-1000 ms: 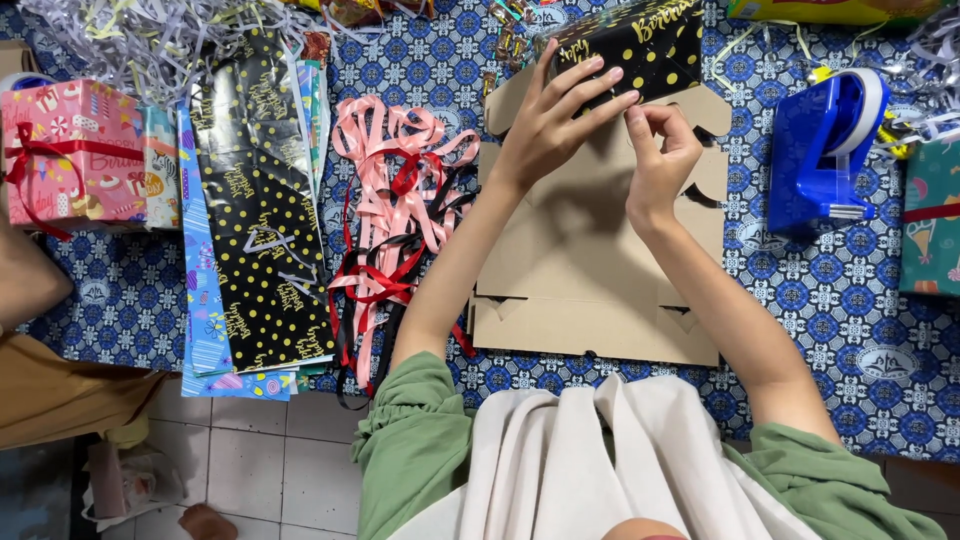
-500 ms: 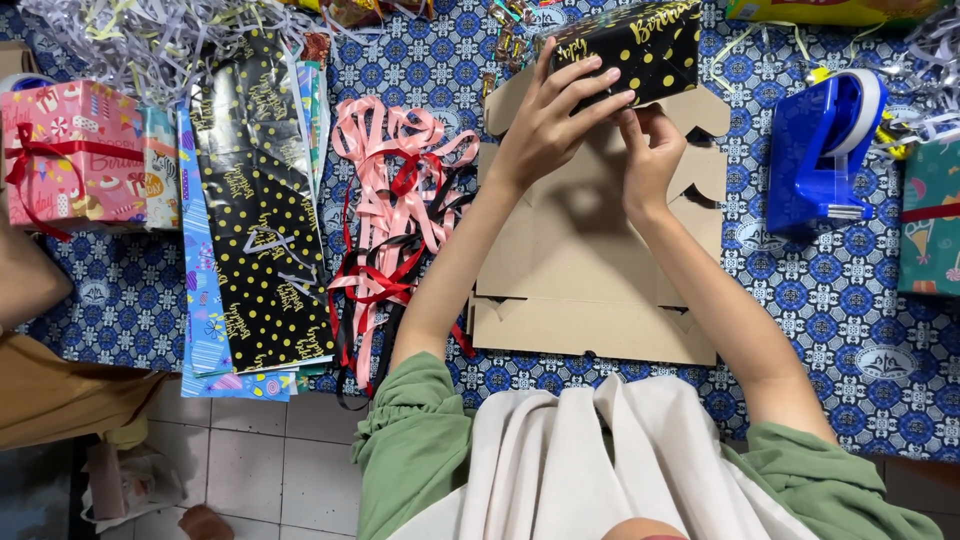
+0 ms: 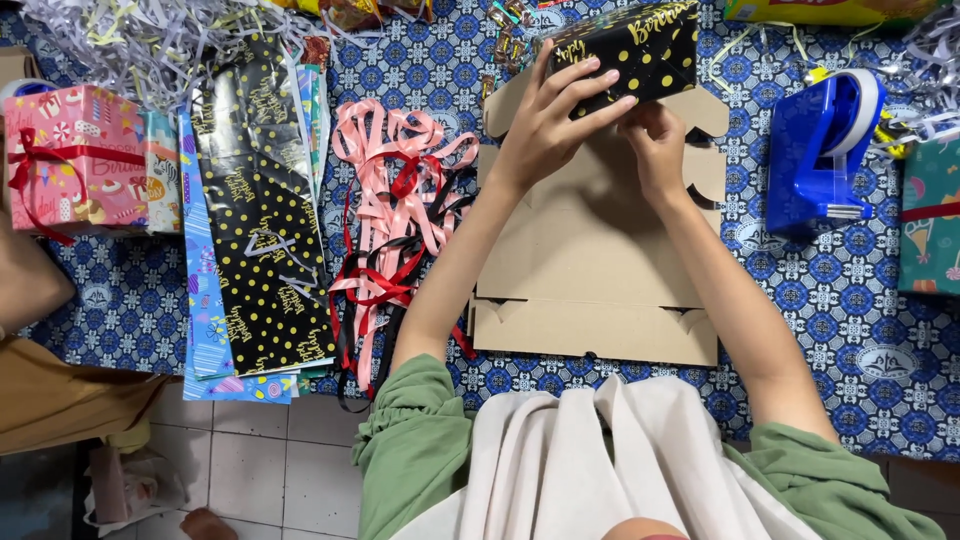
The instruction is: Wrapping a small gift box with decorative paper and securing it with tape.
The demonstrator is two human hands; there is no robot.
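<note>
You are holding a small box wrapped in glossy black paper with gold dots (image 3: 628, 45) in both hands above a flattened brown cardboard box (image 3: 590, 270).

Your left hand (image 3: 550, 125) is curling its fingers (image 3: 600, 95) over the near face, probably pinning the wrap flat; your right hand (image 3: 655, 145) is pinching the lower edge, its fingertips hidden underneath. A blue tape dispenser (image 3: 815, 150) is sitting just right, a tangle of pink, red and black ribbons (image 3: 395, 215) left, on the blue patterned tablecloth (image 3: 850, 320).
</note>
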